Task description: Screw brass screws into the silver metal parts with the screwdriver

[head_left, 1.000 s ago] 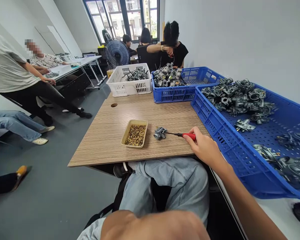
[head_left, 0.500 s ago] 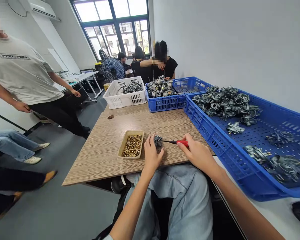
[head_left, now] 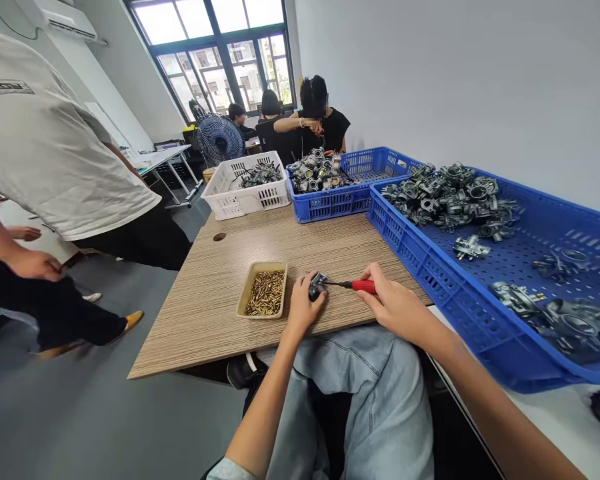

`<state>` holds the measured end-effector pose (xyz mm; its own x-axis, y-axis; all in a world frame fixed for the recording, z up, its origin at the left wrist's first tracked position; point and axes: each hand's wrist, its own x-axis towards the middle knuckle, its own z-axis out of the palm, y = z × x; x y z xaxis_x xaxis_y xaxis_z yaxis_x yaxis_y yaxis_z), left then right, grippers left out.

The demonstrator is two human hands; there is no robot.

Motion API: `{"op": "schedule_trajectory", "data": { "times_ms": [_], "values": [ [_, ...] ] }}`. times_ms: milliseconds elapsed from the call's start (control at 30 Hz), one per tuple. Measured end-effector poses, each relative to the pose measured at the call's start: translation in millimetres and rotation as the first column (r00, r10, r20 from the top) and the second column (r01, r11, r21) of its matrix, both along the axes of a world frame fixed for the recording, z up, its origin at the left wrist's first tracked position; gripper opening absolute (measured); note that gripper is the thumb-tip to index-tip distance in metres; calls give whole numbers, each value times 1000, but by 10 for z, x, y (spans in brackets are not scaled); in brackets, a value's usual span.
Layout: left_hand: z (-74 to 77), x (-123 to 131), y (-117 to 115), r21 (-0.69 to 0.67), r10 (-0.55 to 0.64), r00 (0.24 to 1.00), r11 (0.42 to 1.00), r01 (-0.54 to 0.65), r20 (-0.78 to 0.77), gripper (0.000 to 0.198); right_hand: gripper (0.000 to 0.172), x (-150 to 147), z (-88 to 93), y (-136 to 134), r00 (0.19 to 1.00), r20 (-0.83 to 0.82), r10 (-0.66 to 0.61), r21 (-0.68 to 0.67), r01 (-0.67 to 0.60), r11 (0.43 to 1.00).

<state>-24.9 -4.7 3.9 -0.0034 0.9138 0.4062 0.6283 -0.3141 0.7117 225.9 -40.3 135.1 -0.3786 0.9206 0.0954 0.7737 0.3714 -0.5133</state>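
My left hand (head_left: 303, 304) is closed around a small grey metal carburetor (head_left: 318, 285) just above the wooden table, close to its front edge. In my right hand (head_left: 391, 300) is a screwdriver (head_left: 363, 286) with a red handle, held level. Its dark shaft points left and the tip meets the carburetor's right side; the exact contact point is too small to make out. Left of my left hand stands a beige tray (head_left: 240, 308) of small brass jets (head_left: 267, 292).
A large blue crate (head_left: 420, 263) with piled carburetors (head_left: 450, 197) stands on the right. Behind the table sit another blue crate (head_left: 325, 212) and a white crate (head_left: 250, 204), both holding metal parts. A person in a white shirt (head_left: 65, 147) is at the left; others sit farther back.
My left hand has shifted its hold, and more of the carburetor shows. The screwdriver stays against it. The person in the white shirt has come nearer on the left.
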Motion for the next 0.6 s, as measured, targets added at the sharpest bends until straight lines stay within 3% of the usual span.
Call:
{"op": "schedule_trajectory", "data": {
  "times_ms": [200,300,400,600],
  "values": [
    [3,-11,11,8,-4,1000,1000,4,10,57,21,-214,183,11,951,263,-159,96,139,986],
    [-17,-21,18,10,-4,1000,1000,4,9,57,27,-259,214,19,925,310,-219,127,187,974],
    [-23,-21,17,12,-5,1000,1000,5,13,57,25,-220,185,23,951,237,-197,112,175,978],
    [0,-11,3,13,-3,1000,1000,3,15,58,17,-85,112,-5,998,-60,6,3,-6,1000]
  ]
}}
